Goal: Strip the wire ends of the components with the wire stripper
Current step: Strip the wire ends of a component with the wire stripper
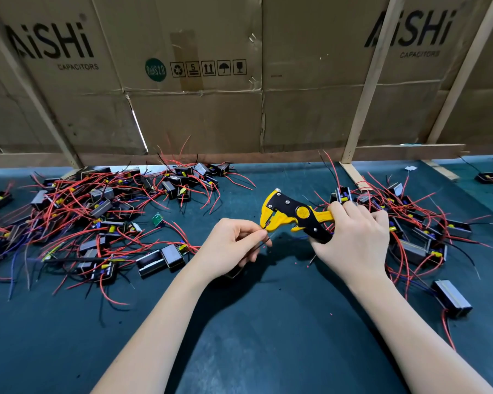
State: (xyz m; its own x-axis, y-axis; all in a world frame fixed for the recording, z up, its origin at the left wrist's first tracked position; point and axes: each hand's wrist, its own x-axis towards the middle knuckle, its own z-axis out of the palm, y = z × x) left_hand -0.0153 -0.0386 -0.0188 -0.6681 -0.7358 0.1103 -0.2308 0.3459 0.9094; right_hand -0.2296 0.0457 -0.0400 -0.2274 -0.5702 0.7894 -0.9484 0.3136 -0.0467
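My right hand (353,237) grips the handles of a yellow and black wire stripper (291,214), held above the blue table with its jaws pointing left. My left hand (234,245) pinches a thin wire (264,227) whose end sits in the stripper's jaws. A dark component (234,273) hangs under my left palm, mostly hidden. A big pile of small black components with red and black wires (97,220) lies to the left. A second pile of components (416,223) lies to the right, behind my right hand.
The blue table surface (268,322) carries tiny red bits of insulation near my hands. A lone component (453,302) lies at the right front. A small green circuit board (156,219) lies by the left pile. Cardboard boxes (197,81) and wooden slats (365,95) wall off the back.
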